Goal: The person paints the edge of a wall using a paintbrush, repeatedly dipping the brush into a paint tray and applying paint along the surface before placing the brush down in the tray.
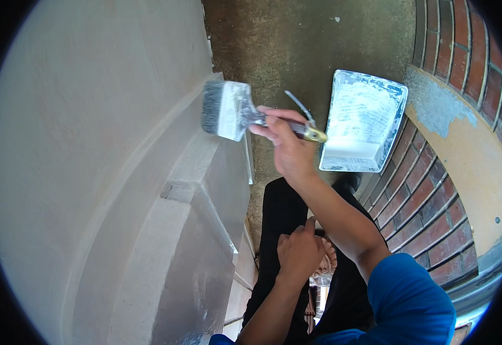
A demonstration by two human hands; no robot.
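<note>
My right hand (293, 148) is closed round the handle of a wide flat paintbrush (234, 111). The brush points left, its dark bristles before the grey ledge of a wall; whether they touch it I cannot tell. A white, paint-smeared band crosses the brush head. A zip tie sticks out near the brass-coloured end of the handle. My left hand (301, 250) rests near my thighs, its fingers partly curled and one finger extended; I see no object in it. Right of the brush, a paint tray (363, 116) coated in white paint lies on the floor.
A smooth plastered wall (82, 108) with stepped ledges (147, 254) fills the left side. Below lies a stained concrete floor (302, 39). On the right are brickwork (423, 189) and a cream-coloured band (462, 151) with patchy grey areas.
</note>
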